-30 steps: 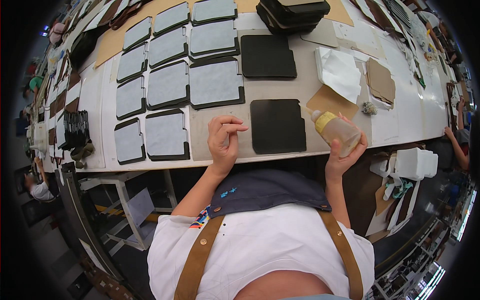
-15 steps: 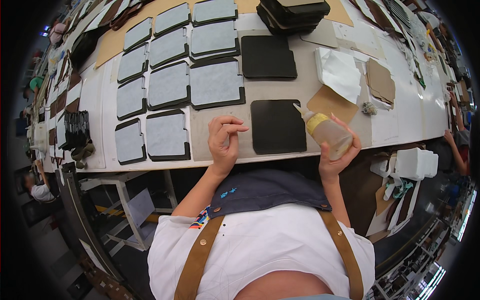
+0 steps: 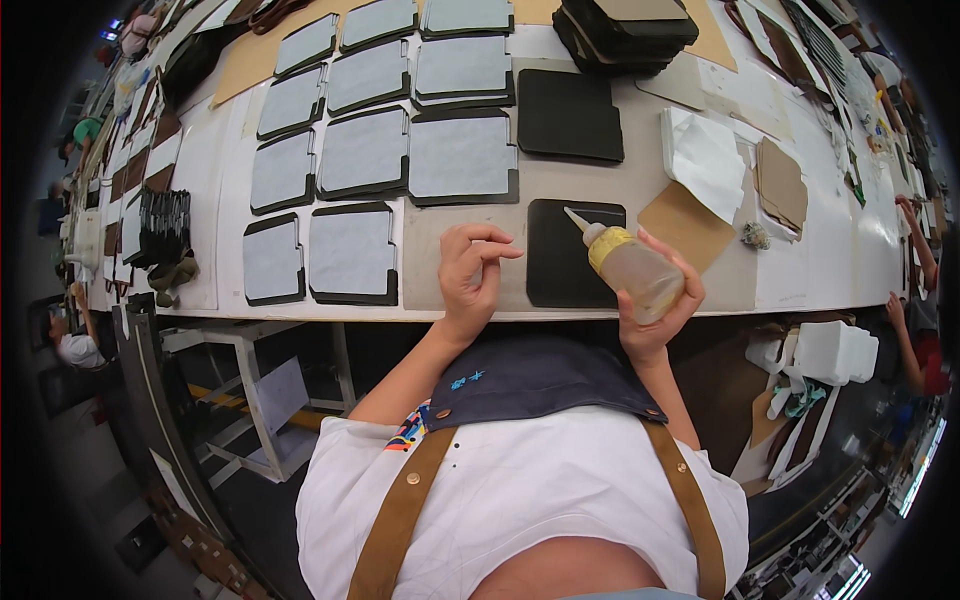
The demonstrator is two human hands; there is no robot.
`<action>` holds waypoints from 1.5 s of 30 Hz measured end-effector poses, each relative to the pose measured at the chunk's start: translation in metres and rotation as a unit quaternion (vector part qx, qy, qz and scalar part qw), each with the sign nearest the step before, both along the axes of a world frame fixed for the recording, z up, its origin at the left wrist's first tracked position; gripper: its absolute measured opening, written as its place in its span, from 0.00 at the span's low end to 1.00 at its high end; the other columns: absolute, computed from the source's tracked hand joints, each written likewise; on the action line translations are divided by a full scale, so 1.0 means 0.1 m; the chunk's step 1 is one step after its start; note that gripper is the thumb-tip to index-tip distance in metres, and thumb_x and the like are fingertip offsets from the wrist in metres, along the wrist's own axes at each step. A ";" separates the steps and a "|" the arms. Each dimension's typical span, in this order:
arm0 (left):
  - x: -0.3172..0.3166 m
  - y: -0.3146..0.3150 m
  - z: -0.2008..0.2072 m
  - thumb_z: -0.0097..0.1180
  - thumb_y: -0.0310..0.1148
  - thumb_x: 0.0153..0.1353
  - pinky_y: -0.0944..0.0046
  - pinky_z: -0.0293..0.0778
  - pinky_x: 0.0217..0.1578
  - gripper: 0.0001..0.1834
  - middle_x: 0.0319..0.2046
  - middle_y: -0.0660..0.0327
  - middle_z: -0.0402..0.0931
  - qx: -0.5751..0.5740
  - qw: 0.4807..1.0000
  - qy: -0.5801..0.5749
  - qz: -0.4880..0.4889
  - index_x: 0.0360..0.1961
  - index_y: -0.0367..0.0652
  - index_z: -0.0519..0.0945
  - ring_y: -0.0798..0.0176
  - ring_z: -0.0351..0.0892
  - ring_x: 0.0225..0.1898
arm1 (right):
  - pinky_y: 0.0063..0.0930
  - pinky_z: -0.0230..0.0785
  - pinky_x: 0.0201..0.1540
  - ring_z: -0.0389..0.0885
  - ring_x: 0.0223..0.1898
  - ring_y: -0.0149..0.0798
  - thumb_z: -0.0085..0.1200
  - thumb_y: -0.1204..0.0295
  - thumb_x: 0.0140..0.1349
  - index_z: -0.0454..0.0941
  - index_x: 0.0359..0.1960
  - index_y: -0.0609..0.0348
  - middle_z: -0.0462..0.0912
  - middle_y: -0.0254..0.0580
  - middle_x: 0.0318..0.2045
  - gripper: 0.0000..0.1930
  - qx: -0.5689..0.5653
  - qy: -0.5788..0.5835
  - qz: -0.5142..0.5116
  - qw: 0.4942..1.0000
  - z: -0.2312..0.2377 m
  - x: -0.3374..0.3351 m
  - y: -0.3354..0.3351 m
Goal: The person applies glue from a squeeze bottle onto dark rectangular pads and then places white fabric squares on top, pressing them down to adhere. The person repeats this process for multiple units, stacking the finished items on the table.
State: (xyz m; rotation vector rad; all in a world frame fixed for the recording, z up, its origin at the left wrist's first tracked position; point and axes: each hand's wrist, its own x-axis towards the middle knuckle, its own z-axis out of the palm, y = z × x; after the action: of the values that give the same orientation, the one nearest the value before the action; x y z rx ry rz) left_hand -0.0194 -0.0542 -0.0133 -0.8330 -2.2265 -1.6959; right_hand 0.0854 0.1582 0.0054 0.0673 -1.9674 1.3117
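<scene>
My right hand (image 3: 665, 300) is wrapped round a translucent squeeze bottle (image 3: 640, 272) with a yellow band and yellowish liquid low inside. Its pointed nozzle tilts up and left over the top edge of a black panel (image 3: 560, 270), where a thin pale line shows; whether the tip touches, I cannot tell. Just left of that panel, my left hand (image 3: 472, 285) hovers over the grey board (image 3: 425, 245), empty, its fingers loosely bent and apart. A second black panel (image 3: 570, 115) lies farther back. Rows of black panels with pale grey sheets (image 3: 460, 155) lie at the left.
A tall stack of dark pieces (image 3: 625, 40) stands at the back. To the right are white sheets (image 3: 700, 160), brown card (image 3: 690, 225), tan pieces (image 3: 780, 185) and a small fuzzy clump (image 3: 755, 236). Bundled dark pieces (image 3: 160, 228) stand far left. Other people are at the sides.
My right hand has brought the bottle left, and its nozzle is now over the near panel's upper edge. A pale line now shows there. My left hand keeps its loosely bent shape.
</scene>
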 end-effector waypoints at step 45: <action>0.12 -0.29 -0.01 0.51 0.10 0.47 0.62 0.67 0.42 0.19 0.38 0.61 0.78 -0.086 0.994 0.056 0.042 0.33 0.46 0.84 0.58 0.74 0.41 | 0.46 0.66 0.64 0.77 0.57 0.50 0.65 0.61 0.60 0.62 0.65 0.64 0.77 0.51 0.51 0.36 -0.218 -0.159 0.210 0.940 0.23 -0.40 0.44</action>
State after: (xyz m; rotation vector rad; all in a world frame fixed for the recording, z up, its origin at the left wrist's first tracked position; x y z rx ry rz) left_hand -0.0075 -0.0833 -0.0140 -0.8368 -2.3191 -1.3996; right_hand 0.0456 0.2017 0.0288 0.0662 -1.9340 2.1305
